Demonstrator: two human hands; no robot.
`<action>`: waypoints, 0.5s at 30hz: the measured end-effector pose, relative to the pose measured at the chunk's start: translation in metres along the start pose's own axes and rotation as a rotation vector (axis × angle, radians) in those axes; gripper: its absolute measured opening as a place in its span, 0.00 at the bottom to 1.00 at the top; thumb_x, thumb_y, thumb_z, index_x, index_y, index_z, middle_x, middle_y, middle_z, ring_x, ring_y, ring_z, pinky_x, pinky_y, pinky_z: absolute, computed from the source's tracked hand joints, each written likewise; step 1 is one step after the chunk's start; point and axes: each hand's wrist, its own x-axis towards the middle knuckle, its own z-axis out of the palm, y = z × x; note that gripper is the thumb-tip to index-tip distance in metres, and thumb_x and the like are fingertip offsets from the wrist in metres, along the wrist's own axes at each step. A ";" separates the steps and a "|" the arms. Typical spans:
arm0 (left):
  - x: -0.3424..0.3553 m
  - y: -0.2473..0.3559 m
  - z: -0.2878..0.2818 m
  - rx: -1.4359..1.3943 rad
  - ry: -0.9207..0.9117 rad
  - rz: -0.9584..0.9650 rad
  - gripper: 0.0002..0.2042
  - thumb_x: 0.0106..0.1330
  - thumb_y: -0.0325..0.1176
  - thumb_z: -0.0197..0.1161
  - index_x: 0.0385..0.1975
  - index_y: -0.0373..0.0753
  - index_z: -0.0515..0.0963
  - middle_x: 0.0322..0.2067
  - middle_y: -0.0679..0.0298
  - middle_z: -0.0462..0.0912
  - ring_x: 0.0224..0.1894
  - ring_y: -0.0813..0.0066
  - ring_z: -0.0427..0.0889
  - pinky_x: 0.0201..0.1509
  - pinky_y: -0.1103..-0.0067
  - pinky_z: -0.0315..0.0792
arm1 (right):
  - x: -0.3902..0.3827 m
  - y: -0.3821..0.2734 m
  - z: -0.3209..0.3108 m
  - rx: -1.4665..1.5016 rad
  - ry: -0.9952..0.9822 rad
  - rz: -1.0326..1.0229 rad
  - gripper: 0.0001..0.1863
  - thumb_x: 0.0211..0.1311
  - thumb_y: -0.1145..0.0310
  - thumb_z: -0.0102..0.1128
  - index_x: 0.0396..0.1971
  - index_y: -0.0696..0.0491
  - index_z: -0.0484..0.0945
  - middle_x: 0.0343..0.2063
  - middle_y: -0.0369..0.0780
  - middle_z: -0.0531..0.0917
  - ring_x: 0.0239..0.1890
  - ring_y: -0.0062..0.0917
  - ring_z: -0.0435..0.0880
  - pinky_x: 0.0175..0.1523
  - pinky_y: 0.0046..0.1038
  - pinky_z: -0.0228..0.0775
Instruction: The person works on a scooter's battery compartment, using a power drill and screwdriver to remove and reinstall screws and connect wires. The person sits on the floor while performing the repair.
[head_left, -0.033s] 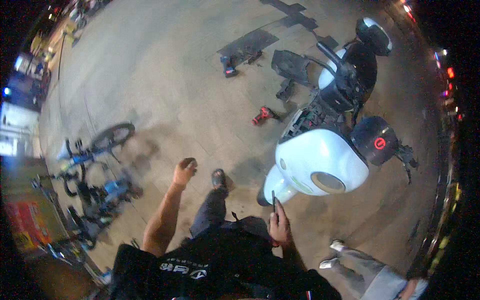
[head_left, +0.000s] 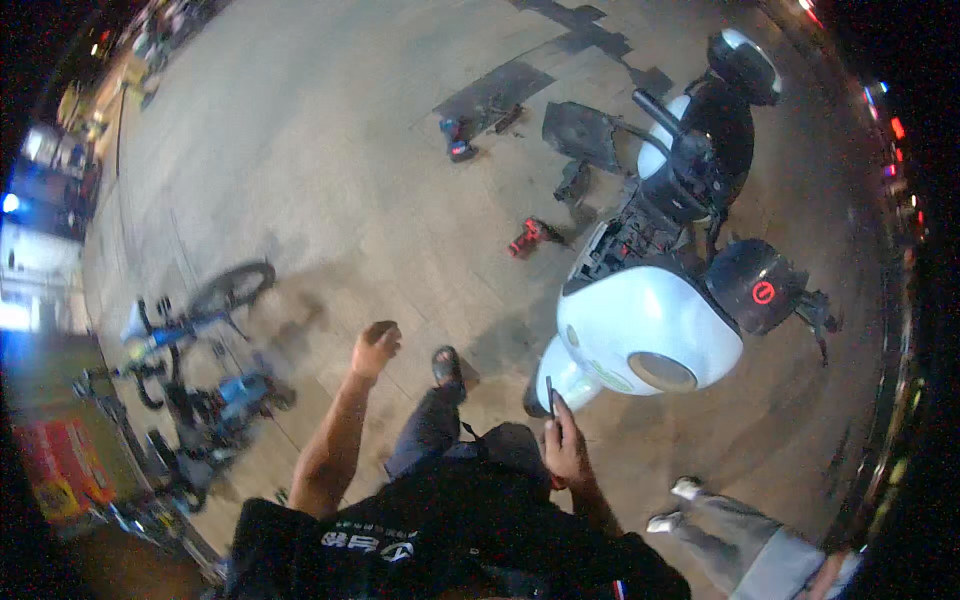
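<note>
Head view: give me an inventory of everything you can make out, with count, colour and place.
Scooter: one, white and black, right of centre
Red power tool: one, red and black, on the paving left of the scooter
Blue power tool: one, blue and black, upper middle
Panel: one, dark, beside the scooter
Bikes: number unclear, blue and black, left
Other person: one, grey trousers, light shoes, lower right
Distant lights: several, mostly red, right rim
Slim object: one, dark, in the right hand
Shirt: one, black, bottom centre
Left hand: one, bare, left of centre
Right hand: one, bare, near the scooter
</note>
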 end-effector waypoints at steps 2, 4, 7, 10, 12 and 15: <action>0.038 0.017 -0.016 0.084 -0.012 -0.020 0.14 0.65 0.34 0.57 0.46 0.31 0.76 0.34 0.63 0.81 0.31 0.77 0.79 0.32 0.81 0.72 | 0.050 -0.040 0.001 0.092 -0.016 -0.003 0.24 0.70 0.71 0.44 0.65 0.54 0.60 0.29 0.41 0.77 0.27 0.23 0.75 0.35 0.27 0.68; 0.084 0.037 -0.027 0.129 -0.056 -0.010 0.16 0.65 0.36 0.58 0.47 0.32 0.75 0.35 0.62 0.81 0.33 0.77 0.79 0.33 0.80 0.72 | 0.103 -0.043 0.022 0.090 0.161 -0.265 0.24 0.71 0.71 0.43 0.66 0.53 0.59 0.24 0.40 0.75 0.24 0.21 0.74 0.31 0.26 0.68; 0.136 0.067 -0.019 0.057 -0.158 -0.052 0.16 0.66 0.38 0.59 0.50 0.36 0.74 0.37 0.61 0.83 0.33 0.72 0.81 0.35 0.77 0.75 | 0.151 -0.068 0.019 0.251 0.044 0.139 0.24 0.70 0.72 0.43 0.65 0.53 0.60 0.34 0.42 0.80 0.21 0.21 0.75 0.31 0.26 0.70; 0.219 0.091 -0.001 0.187 -0.263 -0.090 0.19 0.66 0.41 0.60 0.52 0.35 0.73 0.40 0.58 0.82 0.35 0.70 0.82 0.39 0.75 0.75 | 0.219 -0.058 0.034 0.219 0.263 0.061 0.23 0.68 0.74 0.42 0.64 0.53 0.63 0.27 0.39 0.76 0.23 0.21 0.74 0.31 0.26 0.70; 0.283 0.113 0.024 0.267 -0.335 -0.093 0.19 0.66 0.41 0.60 0.52 0.35 0.73 0.40 0.57 0.82 0.36 0.70 0.82 0.39 0.75 0.76 | 0.274 -0.028 0.044 0.172 0.376 -0.002 0.23 0.68 0.75 0.41 0.63 0.54 0.63 0.28 0.41 0.77 0.24 0.22 0.75 0.32 0.27 0.70; 0.373 0.137 0.050 0.291 -0.353 -0.203 0.19 0.65 0.39 0.61 0.51 0.35 0.74 0.40 0.56 0.82 0.37 0.68 0.82 0.38 0.74 0.76 | 0.359 -0.039 0.028 0.182 0.407 0.132 0.23 0.68 0.74 0.41 0.63 0.55 0.63 0.29 0.43 0.78 0.25 0.23 0.76 0.35 0.28 0.71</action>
